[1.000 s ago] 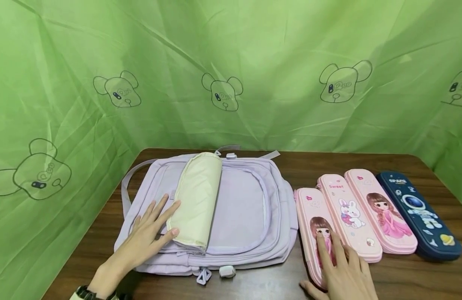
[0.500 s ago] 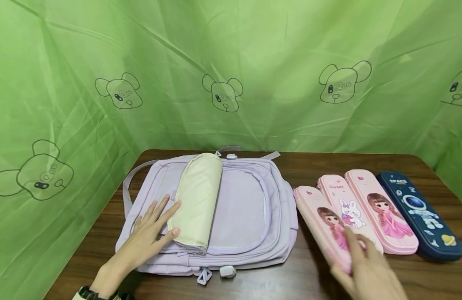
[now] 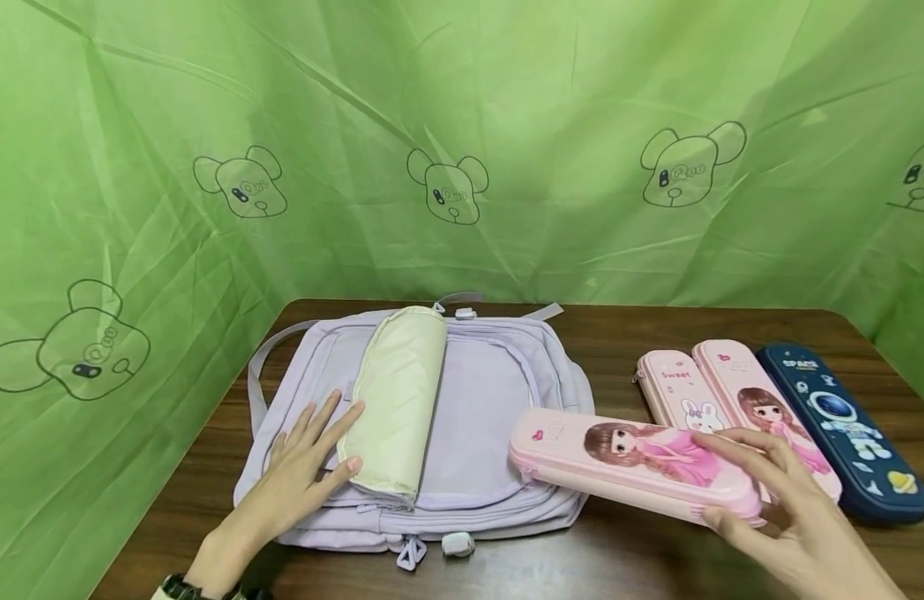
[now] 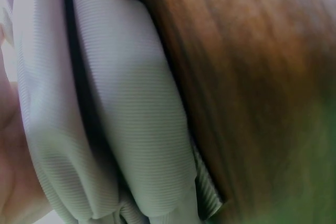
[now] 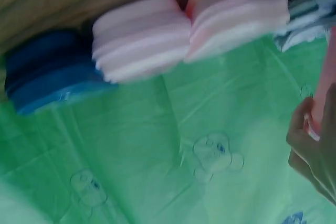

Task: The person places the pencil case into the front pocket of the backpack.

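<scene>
The left hand (image 3: 292,475) rests, fingers spread, on the lilac backpack (image 3: 480,408), its fingertips beside the pale roll (image 3: 397,408). Between the hands, well apart, the pink pencil case (image 3: 634,454) overlaps the backpack's right edge; contact there is unclear. Its long axis runs nearly crosswise, lettered end toward the left hand, other end pinched between the right hand's (image 3: 799,508) thumb and fingers. Beyond the right hand lie the rabbit case (image 3: 675,387), second doll case (image 3: 761,408) and navy case (image 3: 851,433). The step looks like a one-handed carry; the next move likely calls for keeping the free end level.
</scene>
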Demonstrator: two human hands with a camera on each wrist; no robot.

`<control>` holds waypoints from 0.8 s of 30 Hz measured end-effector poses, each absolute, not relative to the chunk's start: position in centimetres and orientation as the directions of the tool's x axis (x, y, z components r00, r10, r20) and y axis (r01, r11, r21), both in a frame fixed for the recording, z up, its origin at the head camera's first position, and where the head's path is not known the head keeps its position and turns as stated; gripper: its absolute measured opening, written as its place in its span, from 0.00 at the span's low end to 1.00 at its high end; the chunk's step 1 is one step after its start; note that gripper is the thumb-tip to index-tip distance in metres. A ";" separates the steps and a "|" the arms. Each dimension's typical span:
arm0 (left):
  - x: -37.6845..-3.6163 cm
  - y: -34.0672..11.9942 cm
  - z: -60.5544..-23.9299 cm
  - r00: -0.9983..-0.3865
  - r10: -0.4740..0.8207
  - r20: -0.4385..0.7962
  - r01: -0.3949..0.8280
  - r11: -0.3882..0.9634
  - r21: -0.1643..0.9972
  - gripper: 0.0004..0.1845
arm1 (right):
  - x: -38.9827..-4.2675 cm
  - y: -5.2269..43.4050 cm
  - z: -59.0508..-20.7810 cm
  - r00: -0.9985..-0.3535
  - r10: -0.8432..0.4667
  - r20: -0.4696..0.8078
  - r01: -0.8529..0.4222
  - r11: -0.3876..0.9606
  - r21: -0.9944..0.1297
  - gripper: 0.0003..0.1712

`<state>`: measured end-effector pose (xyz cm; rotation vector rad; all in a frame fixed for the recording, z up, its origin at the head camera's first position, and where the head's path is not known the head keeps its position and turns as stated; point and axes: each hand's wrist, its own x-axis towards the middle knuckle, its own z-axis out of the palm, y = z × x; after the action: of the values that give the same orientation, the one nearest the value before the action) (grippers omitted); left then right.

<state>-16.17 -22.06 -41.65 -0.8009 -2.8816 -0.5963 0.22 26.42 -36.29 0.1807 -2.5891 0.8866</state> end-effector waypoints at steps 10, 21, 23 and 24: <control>-16.3 -22.4 -41.4 -0.865 0.461 0.198 0.502 0.784 0.365 0.35 | -3.1 23.4 -36.8 -0.884 -0.028 0.467 -0.379 0.627 -0.680 0.49; -16.2 -22.8 -41.4 -0.852 0.463 0.245 0.523 0.720 0.456 0.33 | -6.1 19.9 -37.7 -0.887 -0.077 0.455 -0.375 0.694 -0.615 0.42; -16.2 -22.7 -41.4 -0.833 0.480 0.274 0.551 0.684 0.479 0.31 | -6.1 19.6 -37.8 -0.885 -0.057 0.463 -0.355 0.725 -0.590 0.42; -16.2 -22.6 -41.4 -0.825 0.486 0.289 0.563 0.665 0.490 0.30 | -6.1 19.5 -37.8 -0.882 -0.049 0.468 -0.349 0.736 -0.580 0.42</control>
<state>-16.16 -22.59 -41.40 -0.8688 -2.7439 -0.8752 -6.06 19.54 -37.77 0.3040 -2.5113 0.9593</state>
